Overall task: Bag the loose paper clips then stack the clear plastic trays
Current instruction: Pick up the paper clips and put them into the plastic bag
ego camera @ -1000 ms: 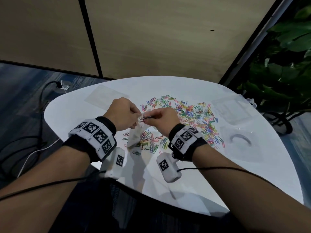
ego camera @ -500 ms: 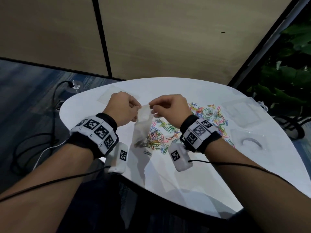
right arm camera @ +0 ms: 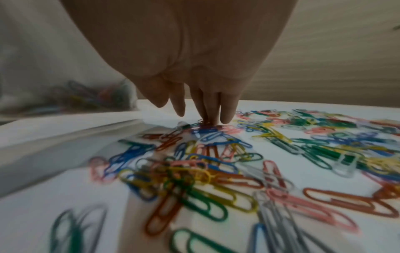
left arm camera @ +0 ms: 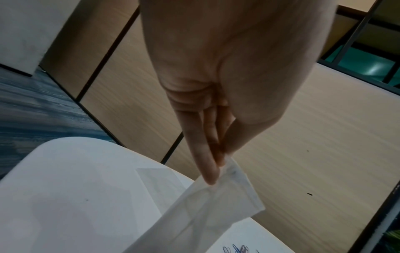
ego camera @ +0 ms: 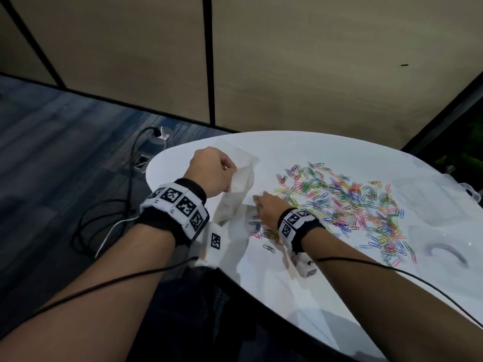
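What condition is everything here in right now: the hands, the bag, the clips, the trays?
Left hand: pinching the clear plastic bag by its top edge.
Clear plastic bag: hanging, some clips inside.
Right hand: fingertips down on the coloured paper clips.
Coloured paper clips: mostly loose on the white table.
Clear plastic trays: unstacked.

Hidden and blurred regions

The right hand [ego camera: 269, 211] covers its own fingertips; nearest paper clips [right arm camera: 194, 196] smear; the bag [left arm camera: 194, 215] runs off the lower edge.

Colourful paper clips [ego camera: 347, 205] scattered on table, translucent bag [ego camera: 235, 194] hanging, few clips inside
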The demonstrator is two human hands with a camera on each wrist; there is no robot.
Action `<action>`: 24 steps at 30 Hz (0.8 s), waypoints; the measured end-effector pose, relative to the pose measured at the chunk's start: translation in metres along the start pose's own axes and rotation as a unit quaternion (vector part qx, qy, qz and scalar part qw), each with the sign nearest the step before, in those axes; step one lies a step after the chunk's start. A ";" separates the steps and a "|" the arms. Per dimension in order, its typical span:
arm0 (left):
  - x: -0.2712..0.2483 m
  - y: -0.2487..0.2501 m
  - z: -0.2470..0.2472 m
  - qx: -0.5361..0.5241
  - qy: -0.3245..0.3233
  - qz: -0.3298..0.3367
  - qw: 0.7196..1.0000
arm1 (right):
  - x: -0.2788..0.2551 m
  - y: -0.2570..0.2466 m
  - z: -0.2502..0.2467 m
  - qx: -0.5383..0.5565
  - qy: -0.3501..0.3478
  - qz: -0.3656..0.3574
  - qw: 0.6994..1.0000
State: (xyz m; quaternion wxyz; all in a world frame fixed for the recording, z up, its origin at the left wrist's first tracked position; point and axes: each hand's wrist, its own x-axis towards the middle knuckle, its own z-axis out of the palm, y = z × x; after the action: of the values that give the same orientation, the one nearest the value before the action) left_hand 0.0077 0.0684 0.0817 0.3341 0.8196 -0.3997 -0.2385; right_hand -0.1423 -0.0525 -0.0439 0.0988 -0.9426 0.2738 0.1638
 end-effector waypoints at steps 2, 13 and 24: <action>0.002 -0.001 -0.001 0.001 -0.006 -0.007 1.000 | -0.012 -0.007 0.009 -0.049 0.008 -0.095 0.994; -0.004 0.005 0.015 0.030 -0.057 -0.002 0.998 | -0.063 0.004 0.015 -0.095 -0.025 -0.082 0.992; -0.004 0.018 0.031 0.048 -0.090 0.020 0.995 | -0.093 0.037 -0.072 0.637 0.122 0.161 0.744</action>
State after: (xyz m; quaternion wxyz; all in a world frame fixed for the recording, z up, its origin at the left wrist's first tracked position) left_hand -0.0243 0.0525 0.0750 0.2618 0.8020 -0.4552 -0.2848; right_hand -0.2187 -0.0583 0.0531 0.6139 -0.6145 0.4717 -0.1518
